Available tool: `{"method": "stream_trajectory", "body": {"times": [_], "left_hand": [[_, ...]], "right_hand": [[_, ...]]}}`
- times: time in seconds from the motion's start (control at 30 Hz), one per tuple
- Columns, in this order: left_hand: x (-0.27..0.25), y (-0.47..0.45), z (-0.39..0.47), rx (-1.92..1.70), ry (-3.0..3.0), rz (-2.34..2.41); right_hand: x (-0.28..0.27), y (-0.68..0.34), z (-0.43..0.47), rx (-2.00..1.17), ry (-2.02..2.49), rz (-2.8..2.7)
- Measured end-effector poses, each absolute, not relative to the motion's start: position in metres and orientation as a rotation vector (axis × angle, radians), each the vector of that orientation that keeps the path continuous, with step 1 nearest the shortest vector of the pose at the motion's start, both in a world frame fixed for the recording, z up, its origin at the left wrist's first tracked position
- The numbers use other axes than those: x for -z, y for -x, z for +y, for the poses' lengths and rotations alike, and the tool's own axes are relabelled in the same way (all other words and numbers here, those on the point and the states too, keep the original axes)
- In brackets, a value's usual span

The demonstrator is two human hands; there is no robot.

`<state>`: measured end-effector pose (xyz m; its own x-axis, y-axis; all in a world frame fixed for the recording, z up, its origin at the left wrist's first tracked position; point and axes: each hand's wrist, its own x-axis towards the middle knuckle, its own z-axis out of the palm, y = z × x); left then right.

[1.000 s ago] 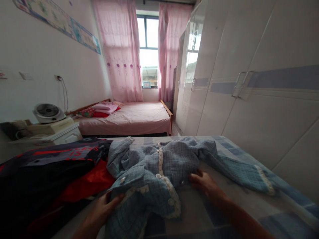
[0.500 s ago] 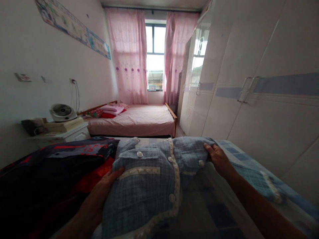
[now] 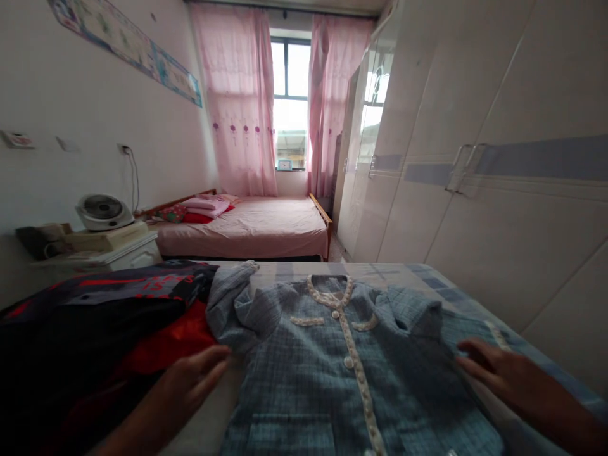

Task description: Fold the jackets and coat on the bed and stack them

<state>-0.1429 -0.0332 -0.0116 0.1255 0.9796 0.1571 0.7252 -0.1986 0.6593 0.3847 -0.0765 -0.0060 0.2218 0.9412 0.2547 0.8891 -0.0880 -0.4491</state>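
Note:
A blue-grey woven jacket [image 3: 304, 354] with white braided trim and round pearl-like buttons lies spread out, its collar facing away from me. Its left-side sleeve [image 3: 228, 304] is bent and crumpled, and the other sleeve [image 3: 418, 310] reaches toward the right. My left hand [image 3: 194, 380] hovers beside the jacket's left edge, fingers stretched out and holding nothing. On the opposite side, my right hand [image 3: 503, 370] is near the sleeve, with thumb and fingers apart and nothing between them.
Dark clothes [image 3: 95, 335] with red parts are piled at left. The checked bed cover [image 3: 437, 285] lies under the jacket. Farther off are a pink bed [image 3: 256, 221], a fan [image 3: 104, 212] on a cabinet, and pink curtains [image 3: 237, 101]. White wardrobes [image 3: 451, 234] line the right.
The jacket was held up and folded over in both hands; now it lies spread with its collar at the far end. Both hands have let go and moved apart.

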Motion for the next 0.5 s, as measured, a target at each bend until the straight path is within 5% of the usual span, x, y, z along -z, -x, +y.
{"method": "stream_trajectory", "body": {"times": [0.2,0.5], "left_hand": [[-0.002,0.093,0.099,-0.688,-2.291,1.581],[0.029,0.094,0.124,-0.521,-2.189,1.742]], "right_hand": [[-0.031,-0.307,0.040,-0.124,1.811,-2.004],[0.037,-0.310,0.115,-0.095,2.194,-1.986]]}}
